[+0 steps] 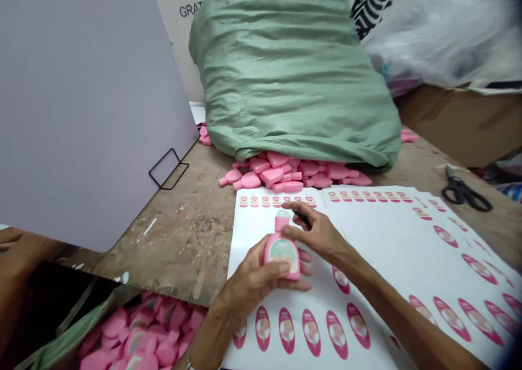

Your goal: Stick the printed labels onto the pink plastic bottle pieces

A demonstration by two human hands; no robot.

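Note:
My left hand [261, 275] holds a small pink bottle [302, 261] upright above the sheets, its fingers wrapped round the body. On the bottle's front is a pale green oval label [282, 250]. A small pale green piece [283, 214] shows at the top of the pink cap. My right hand [318, 230] is at the bottle's neck, thumb and forefinger close to the cap. Between its fingers is a small dark object [302, 218], mostly hidden. Under both hands lies a white sticker sheet [253, 239] with pink oval stickers along its lower part and small stickers along its top.
A big green sack [289, 82] stands behind a heap of pink bottles [277, 171]. More sticker sheets [375, 239] lie at right, near black scissors [465, 192]. Pink bottles [155, 332] fill a sack below the table edge. A grey panel [89, 104] blocks the left side; another person's arm [24, 261] shows beneath.

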